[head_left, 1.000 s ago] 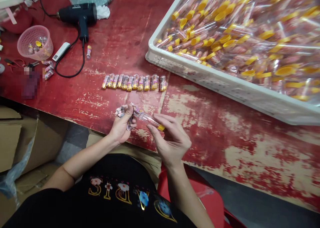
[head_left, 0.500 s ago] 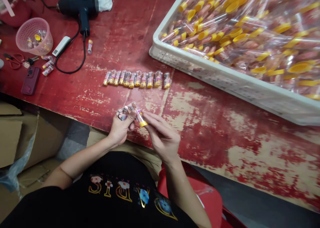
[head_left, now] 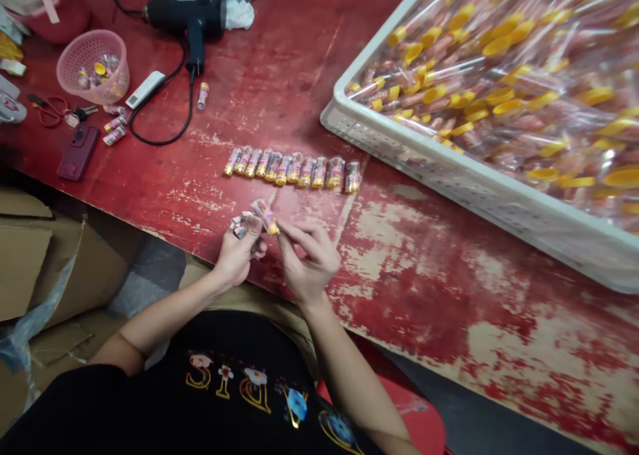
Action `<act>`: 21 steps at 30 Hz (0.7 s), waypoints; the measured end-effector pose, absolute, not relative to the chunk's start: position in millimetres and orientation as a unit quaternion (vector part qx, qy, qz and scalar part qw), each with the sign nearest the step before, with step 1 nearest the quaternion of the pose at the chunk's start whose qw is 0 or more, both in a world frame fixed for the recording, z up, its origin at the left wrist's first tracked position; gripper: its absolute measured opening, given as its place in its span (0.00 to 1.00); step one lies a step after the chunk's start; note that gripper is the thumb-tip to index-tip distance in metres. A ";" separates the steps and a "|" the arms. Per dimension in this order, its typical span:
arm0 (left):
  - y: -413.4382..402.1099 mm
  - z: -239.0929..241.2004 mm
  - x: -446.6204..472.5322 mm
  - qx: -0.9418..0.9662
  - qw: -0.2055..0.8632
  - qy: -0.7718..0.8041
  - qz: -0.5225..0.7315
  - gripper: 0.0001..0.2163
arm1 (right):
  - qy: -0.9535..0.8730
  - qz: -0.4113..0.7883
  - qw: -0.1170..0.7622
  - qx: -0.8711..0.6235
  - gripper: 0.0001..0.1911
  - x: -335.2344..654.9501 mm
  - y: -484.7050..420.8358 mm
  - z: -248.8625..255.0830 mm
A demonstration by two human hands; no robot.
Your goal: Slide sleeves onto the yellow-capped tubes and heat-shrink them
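Note:
My left hand (head_left: pixel 235 254) is closed around a small bunch of printed plastic wrappers (head_left: pixel 240 225) in black, white and pink. Between the fingertips of my right hand (head_left: pixel 310 262) is a small clear tube (head_left: pixel 265 214) with a purple-pink label, its yellow cap end toward that hand. The tube's far end lies close to my left thumb; whether they touch I cannot tell. Just beyond both hands, a row of similar tubes (head_left: pixel 294 169) lies side by side on the red, worn table (head_left: pixel 429 269).
A large white crate (head_left: pixel 429 155) of bagged yellow-capped tubes fills the right. On the left are a black heat gun (head_left: pixel 187 16) with its cord, a pink basket (head_left: pixel 93 42), a phone (head_left: pixel 78 152), scissors (head_left: pixel 47 111) and keys (head_left: pixel 82 112). Cardboard boxes (head_left: pixel 100 262) stand below the table.
My right hand has drawn in toward the left hand with the tube, which now sits slightly higher and more to the left. The whole view has shifted, so table items appear further right.

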State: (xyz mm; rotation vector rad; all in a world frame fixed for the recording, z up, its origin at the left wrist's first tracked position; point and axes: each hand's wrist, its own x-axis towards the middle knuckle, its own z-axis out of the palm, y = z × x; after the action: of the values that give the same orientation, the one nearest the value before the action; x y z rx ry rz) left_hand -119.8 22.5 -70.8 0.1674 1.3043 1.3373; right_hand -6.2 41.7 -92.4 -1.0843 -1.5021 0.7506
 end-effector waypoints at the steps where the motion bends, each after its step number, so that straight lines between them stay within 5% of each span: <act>1: 25.0 -72.5 -129.8 0.045 0.588 0.555 0.586 0.26 | -0.638 0.327 0.534 -0.448 0.11 -22.0 56.5 -95.4; 6: 31.3 -81.2 -183.7 -0.069 0.493 0.587 0.638 0.12 | -0.754 0.293 0.405 -0.426 0.13 -122.0 142.6 -115.5; 11: 44.1 -97.2 -218.7 0.011 0.389 0.638 0.664 0.11 | -0.852 0.206 0.242 -0.417 0.14 -153.1 160.4 -121.6; 17: 104.8 -126.2 -241.2 0.103 0.405 0.667 0.617 0.12 | -0.783 0.140 0.362 -0.486 0.19 -40.8 227.5 -123.2; 21: 133.3 -129.9 -244.7 0.134 0.422 0.685 0.579 0.09 | -0.723 0.175 0.374 -0.554 0.08 55.9 337.3 -140.6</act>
State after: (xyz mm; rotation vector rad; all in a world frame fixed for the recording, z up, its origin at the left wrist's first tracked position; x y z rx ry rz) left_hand -244.7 133.3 -129.9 0.3364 1.7155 1.4491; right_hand 55.9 337.3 -140.6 -1.4195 -1.8505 0.4475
